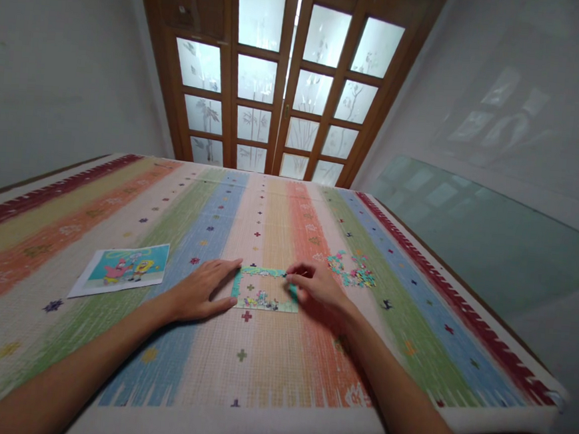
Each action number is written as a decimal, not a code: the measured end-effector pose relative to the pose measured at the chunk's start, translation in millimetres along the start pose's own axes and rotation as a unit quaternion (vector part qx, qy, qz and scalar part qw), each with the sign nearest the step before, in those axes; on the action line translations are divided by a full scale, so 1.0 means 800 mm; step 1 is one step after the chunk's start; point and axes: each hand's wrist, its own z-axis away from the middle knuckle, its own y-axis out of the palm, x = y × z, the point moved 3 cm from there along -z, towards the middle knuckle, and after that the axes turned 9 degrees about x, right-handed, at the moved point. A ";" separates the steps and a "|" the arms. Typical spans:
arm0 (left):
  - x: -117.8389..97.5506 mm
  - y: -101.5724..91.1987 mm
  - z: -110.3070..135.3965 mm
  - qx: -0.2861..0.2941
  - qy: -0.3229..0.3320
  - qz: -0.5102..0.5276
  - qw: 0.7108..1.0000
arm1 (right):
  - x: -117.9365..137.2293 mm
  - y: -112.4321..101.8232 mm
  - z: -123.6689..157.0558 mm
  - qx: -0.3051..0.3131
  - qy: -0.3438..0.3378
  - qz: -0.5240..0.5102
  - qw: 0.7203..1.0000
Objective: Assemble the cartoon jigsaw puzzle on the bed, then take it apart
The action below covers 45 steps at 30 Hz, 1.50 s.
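A jigsaw puzzle lies flat on the cloth, its border joined into a rectangle with cloth showing through the middle. My left hand rests at its left side, thumb and fingers spread apart, fingertips touching the border. Over the upper right corner, my right hand pinches a small puzzle piece, mostly hidden by the fingers. To the right of that hand, loose puzzle pieces are scattered in a rough ring. A printed picture of cartoon characters on white paper lies left of my left hand.
A striped, patterned tablecloth covers the wide table. Beyond its far edge stand wooden doors with frosted panes. Pale walls rise on both sides, and a greenish glass panel leans along the right.
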 end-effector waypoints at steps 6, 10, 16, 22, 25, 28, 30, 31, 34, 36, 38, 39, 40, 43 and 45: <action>-0.001 0.001 -0.001 0.004 0.001 0.006 1.000 | 0.010 0.033 -0.006 0.045 0.011 -0.011 0.999; -0.002 0.001 -0.002 0.007 -0.001 0.010 1.000 | 0.016 0.045 -0.008 0.060 0.020 -0.043 0.997; -0.005 -0.002 -0.002 0.000 0.003 0.006 1.000 | 0.019 0.055 -0.009 0.029 -0.004 0.019 0.999; -0.004 -0.002 -0.002 0.003 0.005 0.018 1.000 | 0.026 0.059 -0.003 0.001 -0.020 0.119 0.993; -0.003 0.000 -0.002 0.003 0.005 0.015 1.000 | 0.035 0.056 0.001 0.004 -0.039 0.184 0.982; -0.003 0.000 -0.002 0.003 0.005 0.009 1.000 | 0.041 0.054 0.004 0.017 -0.052 0.205 0.977; -0.003 0.000 -0.002 0.003 0.007 0.007 1.000 | 0.040 0.054 0.004 0.020 -0.044 0.182 0.982; -0.003 -0.001 -0.002 0.002 0.009 0.007 1.000 | 0.039 0.054 0.004 0.022 -0.034 0.159 0.986; -0.004 -0.002 -0.002 0.002 0.014 0.008 1.000 | 0.035 0.057 0.001 0.042 0.008 0.057 0.997; -0.004 -0.002 -0.002 0.003 0.015 0.010 1.000 | 0.034 0.059 -0.002 0.055 0.028 0.000 0.998; -0.003 -0.001 -0.002 0.003 0.016 0.011 1.000 | 0.034 0.059 -0.003 0.051 0.032 -0.027 0.998; -0.003 -0.001 -0.002 0.001 0.018 0.010 1.000 | 0.034 0.058 -0.004 0.046 0.029 -0.031 0.998; -0.003 0.000 -0.002 0.000 0.020 0.010 1.000 | 0.034 0.058 -0.004 0.040 0.027 -0.033 0.998; -0.004 0.000 -0.003 -0.001 0.023 0.007 1.000 | 0.031 0.059 -0.004 0.029 0.027 -0.027 0.999; -0.004 0.000 -0.003 0.000 0.023 0.007 1.000 | 0.029 0.061 -0.005 0.020 0.027 -0.015 0.999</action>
